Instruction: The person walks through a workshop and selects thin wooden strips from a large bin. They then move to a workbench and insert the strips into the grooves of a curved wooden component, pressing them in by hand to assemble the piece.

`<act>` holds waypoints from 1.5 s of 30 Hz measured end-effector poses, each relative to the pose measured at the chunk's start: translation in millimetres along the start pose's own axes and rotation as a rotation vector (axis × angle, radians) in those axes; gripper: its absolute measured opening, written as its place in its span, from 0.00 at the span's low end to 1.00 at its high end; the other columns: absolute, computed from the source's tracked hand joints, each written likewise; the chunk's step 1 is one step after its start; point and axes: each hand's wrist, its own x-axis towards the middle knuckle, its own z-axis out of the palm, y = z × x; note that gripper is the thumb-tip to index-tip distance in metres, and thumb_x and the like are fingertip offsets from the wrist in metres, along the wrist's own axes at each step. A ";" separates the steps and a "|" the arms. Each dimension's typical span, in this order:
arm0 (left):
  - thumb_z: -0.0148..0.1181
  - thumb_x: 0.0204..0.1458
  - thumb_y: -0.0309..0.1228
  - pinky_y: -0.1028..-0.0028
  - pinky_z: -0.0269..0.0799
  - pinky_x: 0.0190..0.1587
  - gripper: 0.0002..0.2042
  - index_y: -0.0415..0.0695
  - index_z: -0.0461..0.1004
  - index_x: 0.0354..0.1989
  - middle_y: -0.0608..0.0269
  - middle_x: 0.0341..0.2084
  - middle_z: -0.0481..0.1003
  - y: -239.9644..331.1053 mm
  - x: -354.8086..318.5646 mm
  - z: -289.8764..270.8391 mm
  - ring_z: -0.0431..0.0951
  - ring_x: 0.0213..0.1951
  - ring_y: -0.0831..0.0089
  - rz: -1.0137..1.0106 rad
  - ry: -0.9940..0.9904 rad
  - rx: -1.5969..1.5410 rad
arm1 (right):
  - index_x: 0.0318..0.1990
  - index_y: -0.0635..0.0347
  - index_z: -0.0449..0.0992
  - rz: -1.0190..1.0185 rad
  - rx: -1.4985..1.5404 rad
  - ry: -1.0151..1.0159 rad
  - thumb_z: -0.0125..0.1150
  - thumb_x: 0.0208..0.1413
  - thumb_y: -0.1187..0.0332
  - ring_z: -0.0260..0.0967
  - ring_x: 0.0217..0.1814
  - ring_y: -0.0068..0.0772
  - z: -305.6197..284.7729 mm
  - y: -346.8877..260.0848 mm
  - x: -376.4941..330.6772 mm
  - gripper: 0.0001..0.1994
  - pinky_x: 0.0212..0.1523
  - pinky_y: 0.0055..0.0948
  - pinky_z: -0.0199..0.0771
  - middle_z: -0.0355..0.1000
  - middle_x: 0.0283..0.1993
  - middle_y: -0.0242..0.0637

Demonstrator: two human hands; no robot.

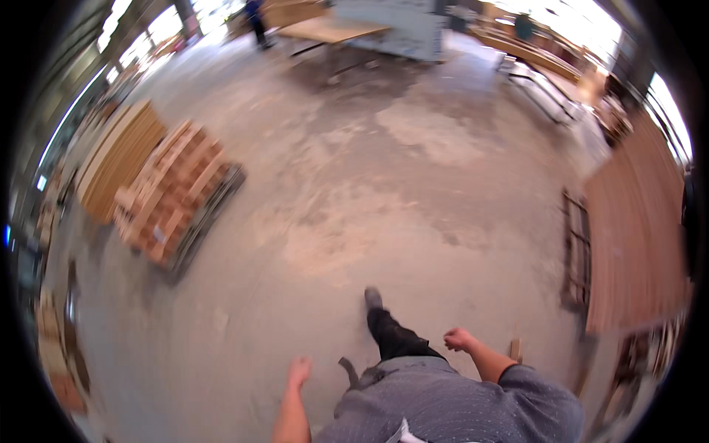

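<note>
At the lower edge of the frame the person's grey top fills the bottom centre; the left hand hangs at lower centre-left with its fingers straight and held together, clamped on nothing; the right hand sits just right of centre, lower frame, curled into a loose fist and holding nothing. Between them a dark-trousered leg with a shoe reaches forward onto the concrete floor; a small wooden block stands on the floor just right of the right hand (the nearest loose thing to either hand). Farther off, at centre-left, a pallet of stacked wooden pieces sits beside a stack of pale boards; at the right edge a broad stack of reddish-brown panels lies next to a dark frame. At the top of the frame stands a table bearing a wooden sheet; another person's legs show at upper left.
</note>
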 end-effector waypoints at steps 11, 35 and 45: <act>0.60 0.53 0.40 0.63 0.76 0.44 0.18 0.39 0.79 0.45 0.49 0.38 0.81 144.6 179.6 -140.2 0.82 0.39 0.62 -0.223 -0.026 -0.211 | 0.30 0.58 0.80 -0.288 -0.257 -0.081 0.56 0.53 0.64 0.74 0.26 0.24 -87.1 -463.2 178.3 0.09 0.22 0.25 0.73 0.77 0.27 0.34; 0.60 0.55 0.40 0.63 0.73 0.53 0.20 0.39 0.77 0.50 0.48 0.45 0.80 496.6 927.7 -687.6 0.80 0.48 0.57 -0.135 0.193 -0.324 | 0.46 0.57 0.83 -0.055 -0.416 -0.232 0.60 0.51 0.53 0.79 0.35 0.32 -111.6 -1228.5 477.1 0.21 0.35 0.32 0.81 0.80 0.38 0.40; 0.64 0.53 0.38 0.69 0.78 0.42 0.21 0.37 0.77 0.50 0.51 0.40 0.81 574.6 1129.8 -865.6 0.83 0.38 0.67 -0.256 0.008 -0.448 | 0.41 0.59 0.82 -0.593 -0.505 0.030 0.52 0.54 0.59 0.79 0.36 0.38 -135.7 -1829.6 666.4 0.17 0.40 0.37 0.77 0.80 0.33 0.45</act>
